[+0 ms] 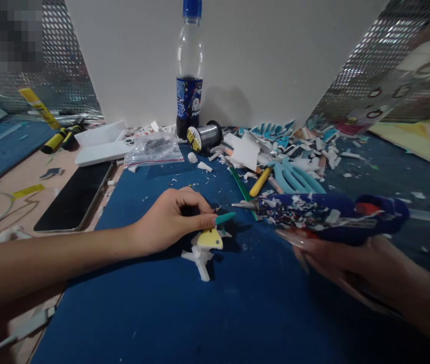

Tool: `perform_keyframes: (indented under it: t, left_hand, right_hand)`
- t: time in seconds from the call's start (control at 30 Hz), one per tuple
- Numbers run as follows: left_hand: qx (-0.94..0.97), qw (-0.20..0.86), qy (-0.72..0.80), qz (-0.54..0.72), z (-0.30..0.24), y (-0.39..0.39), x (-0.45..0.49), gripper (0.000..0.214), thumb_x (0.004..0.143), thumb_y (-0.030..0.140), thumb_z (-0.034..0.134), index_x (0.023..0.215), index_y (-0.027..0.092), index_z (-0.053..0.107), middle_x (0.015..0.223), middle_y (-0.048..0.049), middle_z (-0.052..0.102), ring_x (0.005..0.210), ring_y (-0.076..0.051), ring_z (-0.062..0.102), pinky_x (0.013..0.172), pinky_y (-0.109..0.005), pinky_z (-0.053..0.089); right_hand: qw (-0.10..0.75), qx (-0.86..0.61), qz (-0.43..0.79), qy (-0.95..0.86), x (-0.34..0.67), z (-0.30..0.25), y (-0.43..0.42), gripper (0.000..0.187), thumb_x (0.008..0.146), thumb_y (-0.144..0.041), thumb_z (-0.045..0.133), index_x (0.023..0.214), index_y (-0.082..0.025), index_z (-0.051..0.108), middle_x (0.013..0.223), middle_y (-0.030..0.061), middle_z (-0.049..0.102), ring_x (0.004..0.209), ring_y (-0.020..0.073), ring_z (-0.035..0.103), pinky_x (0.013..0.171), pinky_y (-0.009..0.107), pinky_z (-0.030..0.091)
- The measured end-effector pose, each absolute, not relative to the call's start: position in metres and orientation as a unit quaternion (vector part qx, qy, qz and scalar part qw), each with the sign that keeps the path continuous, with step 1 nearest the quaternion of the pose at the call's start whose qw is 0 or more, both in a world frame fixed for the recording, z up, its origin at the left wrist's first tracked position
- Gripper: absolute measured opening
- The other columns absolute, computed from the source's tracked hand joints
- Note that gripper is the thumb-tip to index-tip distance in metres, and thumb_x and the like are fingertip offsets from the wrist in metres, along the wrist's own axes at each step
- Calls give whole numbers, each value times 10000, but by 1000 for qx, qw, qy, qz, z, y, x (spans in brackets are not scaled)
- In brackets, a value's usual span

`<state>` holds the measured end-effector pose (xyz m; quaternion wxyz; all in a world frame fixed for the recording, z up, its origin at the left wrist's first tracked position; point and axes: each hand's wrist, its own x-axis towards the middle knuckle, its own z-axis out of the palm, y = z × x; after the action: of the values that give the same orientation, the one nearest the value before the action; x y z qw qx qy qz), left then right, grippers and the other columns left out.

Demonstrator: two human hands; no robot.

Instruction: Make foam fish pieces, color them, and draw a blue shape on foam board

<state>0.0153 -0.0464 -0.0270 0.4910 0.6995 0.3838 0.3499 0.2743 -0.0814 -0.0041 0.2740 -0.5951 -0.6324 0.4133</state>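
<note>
My left hand [180, 215] is closed in a pinch at a small yellow and white craft figure [210, 239] low over the blue mat. The figure has a yellow pointed part with a dark dot, and white branching pieces below. At my left thumb's end juts a teal pointed tip [225, 218]; whether it is a nail or a piece, I cannot tell. Wrapped round a dark blue glue gun [313, 210] from below is my right hand [351, 258], slightly blurred. Foam scraps cling to the gun's barrel, and its metal nozzle points left, a short gap from the figure.
Behind my hands lie blue-handled scissors [294, 177], a green stick [243, 189] and a heap of foam scraps [313, 146]. A cola bottle [189, 65] and a wire spool [204, 136] stand against a white board. A phone [76, 197] lies left of the blue mat [154, 308].
</note>
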Motion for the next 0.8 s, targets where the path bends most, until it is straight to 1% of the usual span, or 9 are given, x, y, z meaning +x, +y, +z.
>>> perform_keyframes:
  t: [0.13,0.27,0.37,0.47,0.53,0.6,0.67,0.73,0.8]
  left_hand:
    - [704,486,386,345,-28,-45,15,146,751,253,673,660,140,659,679,-17,633,626,-100,535,565,-220,427]
    - [711,472,388,348,-29,-45,14,145,750,267,678,662,152,668,685,-16,633,642,-107,542,579,-226,435]
    - [711,484,379,342,-30,-45,14,155,761,277,670,667,155,666,668,-9,626,624,-100,535,568,-219,431]
    - [714,476,382,343,-30,-46,15,148,753,268,678,658,155,663,677,-7,631,639,-94,532,583,-212,426]
    - [717,467,384,348,-29,-46,15,138,748,257,684,656,156,664,688,-7,635,657,-93,534,602,-210,426]
    - [717,469,382,346,-28,-46,15,136,752,253,680,658,156,664,687,-6,635,656,-92,533,606,-210,428]
    - [717,472,382,344,-28,-46,14,133,756,250,677,662,156,665,691,-7,635,657,-94,536,607,-212,432]
    - [715,474,384,341,-28,-46,14,124,757,249,674,673,158,668,698,-8,637,660,-97,538,600,-213,433]
    - [714,475,386,340,-28,-46,14,119,754,246,676,676,157,669,701,-9,637,653,-97,534,589,-214,429]
  right_hand:
    - [267,-562,476,-622,271,-3,-82,444,662,-629,613,497,-217,608,320,-6,432,283,125,392,327,274,340]
    - [269,-561,490,-611,271,-7,-81,459,742,-545,590,435,-206,554,309,-5,433,289,119,413,348,266,349]
    - [280,-539,504,-614,270,-9,-82,523,756,-513,597,356,-205,456,313,-9,423,296,110,416,421,281,423]
    - [283,-514,519,-621,267,-8,-83,533,765,-494,598,344,-209,439,312,-10,421,312,115,441,504,303,474]
    - [285,-507,510,-634,265,-8,-84,526,789,-456,583,349,-209,433,305,-12,407,300,109,421,475,302,462]
    - [285,-503,497,-647,264,-8,-84,499,821,-390,551,370,-208,437,310,-13,396,288,99,386,403,287,410]
    - [282,-513,483,-651,264,-8,-85,474,836,-348,525,391,-209,441,326,-8,397,296,101,380,365,280,359]
    - [280,-534,469,-645,263,-7,-86,462,834,-363,521,404,-214,436,338,-3,389,321,113,395,370,286,344]
    - [278,-547,467,-637,261,-6,-87,457,818,-388,530,410,-220,412,344,-3,382,325,115,378,382,297,344]
